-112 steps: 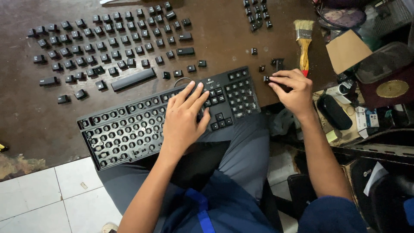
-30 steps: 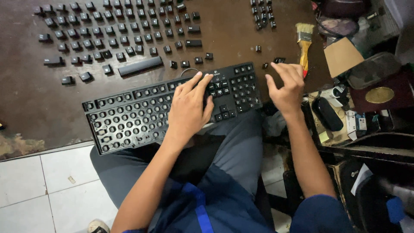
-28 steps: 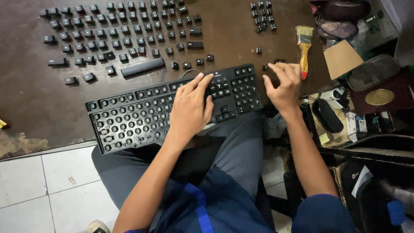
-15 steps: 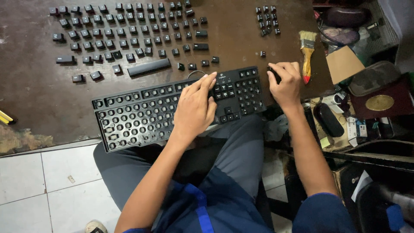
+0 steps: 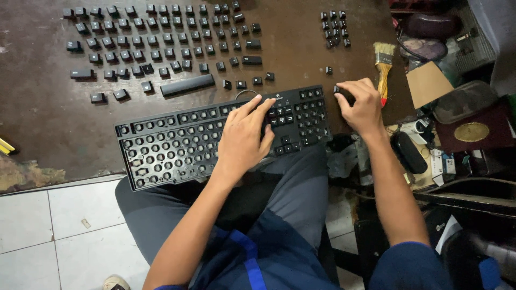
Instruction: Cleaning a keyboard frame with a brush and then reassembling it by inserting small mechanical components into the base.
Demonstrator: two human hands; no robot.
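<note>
A black keyboard with most keycaps removed lies across my lap and the edge of the brown table. My left hand rests flat on its middle, fingers spread near the remaining keys on the right part. My right hand is off the keyboard's right end, fingers closed around a small black keycap on the table. Several loose keycaps lie in rows on the table beyond the keyboard, with a long space bar among them.
A small cluster of keycaps lies at the back right. A paintbrush with a yellow handle lies next to my right hand. Cluttered items, a cardboard piece and a dark case stand at the right. White floor tiles are at lower left.
The view has shifted so the keyboard sits further right and lower. My left hand stays on the keyboard; my right hand stays closed on the keycap at the keyboard's right end.
</note>
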